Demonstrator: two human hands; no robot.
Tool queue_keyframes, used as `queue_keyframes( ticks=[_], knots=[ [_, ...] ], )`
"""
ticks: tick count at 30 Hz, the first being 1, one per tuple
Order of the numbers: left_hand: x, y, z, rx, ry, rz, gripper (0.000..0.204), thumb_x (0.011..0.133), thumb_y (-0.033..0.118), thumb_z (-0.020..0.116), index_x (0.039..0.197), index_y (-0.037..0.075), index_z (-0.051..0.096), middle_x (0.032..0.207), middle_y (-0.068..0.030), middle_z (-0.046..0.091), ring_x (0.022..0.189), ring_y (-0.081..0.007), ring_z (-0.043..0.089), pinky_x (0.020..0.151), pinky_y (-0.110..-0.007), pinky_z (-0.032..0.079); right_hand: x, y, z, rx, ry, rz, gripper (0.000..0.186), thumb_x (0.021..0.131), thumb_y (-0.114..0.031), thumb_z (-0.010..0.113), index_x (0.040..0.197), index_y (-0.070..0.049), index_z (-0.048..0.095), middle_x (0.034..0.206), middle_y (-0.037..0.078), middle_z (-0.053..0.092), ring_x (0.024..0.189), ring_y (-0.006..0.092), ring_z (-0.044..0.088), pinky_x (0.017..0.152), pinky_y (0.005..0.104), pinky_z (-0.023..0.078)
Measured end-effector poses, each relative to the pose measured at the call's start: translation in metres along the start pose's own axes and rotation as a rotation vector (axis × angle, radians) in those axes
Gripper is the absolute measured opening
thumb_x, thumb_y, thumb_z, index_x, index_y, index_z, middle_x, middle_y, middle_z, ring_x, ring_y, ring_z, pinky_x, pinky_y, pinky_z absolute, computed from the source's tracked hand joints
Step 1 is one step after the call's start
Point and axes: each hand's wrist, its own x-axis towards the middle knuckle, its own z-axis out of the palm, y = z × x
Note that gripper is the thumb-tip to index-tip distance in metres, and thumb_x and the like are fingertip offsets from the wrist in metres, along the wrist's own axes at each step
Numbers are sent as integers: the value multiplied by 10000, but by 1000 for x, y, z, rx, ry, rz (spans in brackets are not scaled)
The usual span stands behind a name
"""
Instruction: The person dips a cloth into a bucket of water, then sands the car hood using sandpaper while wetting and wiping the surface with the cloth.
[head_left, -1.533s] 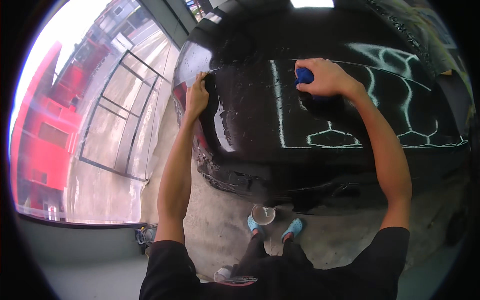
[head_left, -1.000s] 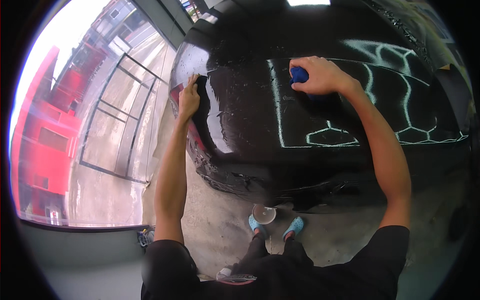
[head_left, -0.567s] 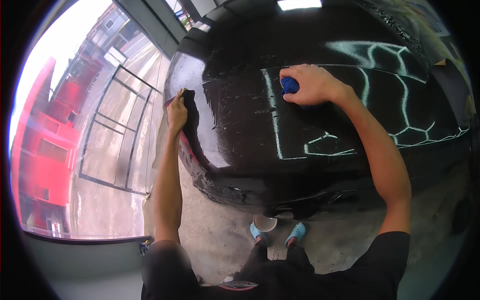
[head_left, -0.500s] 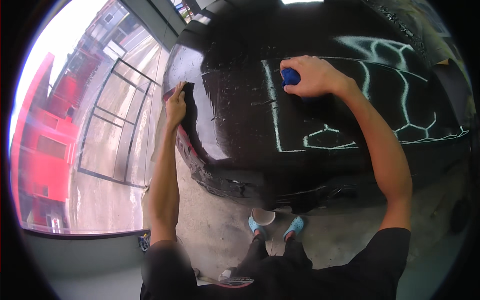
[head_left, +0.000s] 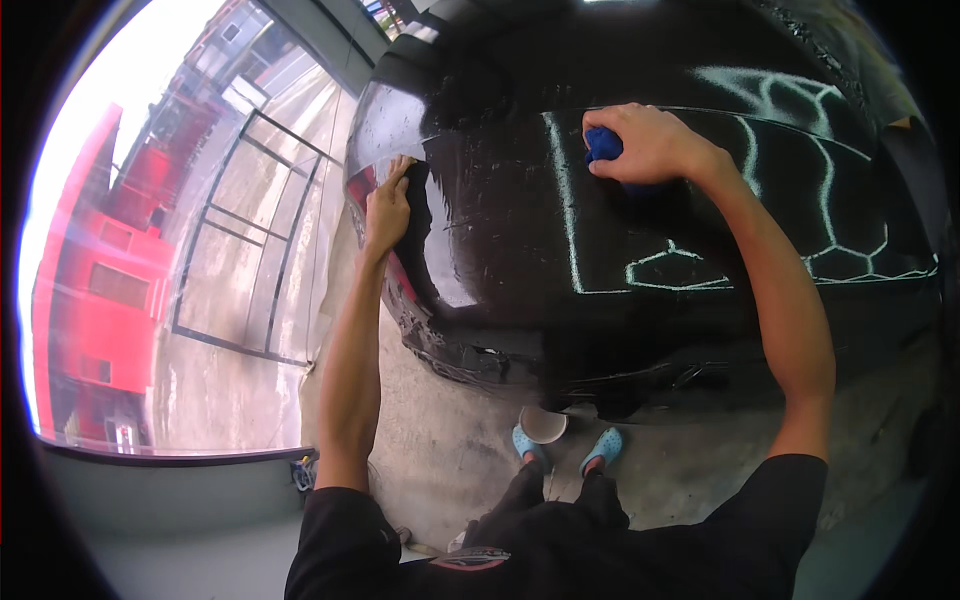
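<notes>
A large, glossy black surface, the rounded panel of a vehicle [head_left: 500,330], spreads before me, with wet-looking streaks and wrinkles. My right hand [head_left: 655,145] is closed round a bunched blue cloth [head_left: 604,144] and rests on the panel right of its middle. At the panel's left side my left hand [head_left: 386,208] has its fingers together on the edge of a black film [head_left: 421,225]; the fingertips partly hide their grip. Red bodywork [head_left: 400,275] shows beside that edge. Pale green lines [head_left: 565,200] cross the panel around my right hand; whether drawn or reflected, I cannot tell.
A pale, bowl-like container [head_left: 543,425] stands on the concrete floor by my blue clogs [head_left: 602,450]. Left of the vehicle is a large window with a dark-framed rack [head_left: 245,235] and a red building [head_left: 120,280] beyond. Crumpled sheeting [head_left: 890,80] lies at the far right.
The whole view has shifted a little, so the panel appears further right. My left hand has turned slightly, fingers at the film's edge. My right hand keeps the blue cloth at nearly the same spot.
</notes>
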Motion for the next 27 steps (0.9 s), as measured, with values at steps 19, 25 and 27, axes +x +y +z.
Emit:
queue_keyframes(
  ticks=[19,25,27],
  knots=[
    [-97,61,4,-117,-94,86,384,1007,-51,439,1341,-4,622,1454,-233,565,1459,-362,421,1192,-426,371,-9,17,0,-16,-15,15,613,812,-411,707,1353,-138,609,1287,144,681,1166,349,666,1016,458,528],
    [-69,52,10,-82,-121,91,372,1017,-35,434,1343,0,610,1442,-237,570,1429,-366,449,1186,-438,389,-8,18,0,-42,9,46,640,812,-424,706,1382,-152,601,1346,137,650,1228,338,632,1049,445,507],
    [-9,56,3,19,-114,93,343,1042,48,447,1342,14,612,1462,-244,528,1409,-403,432,1174,-449,398,1,3,-1,9,-2,32,649,812,-429,706,1391,-158,597,1360,134,641,1243,336,621,1059,443,500]
  ],
)
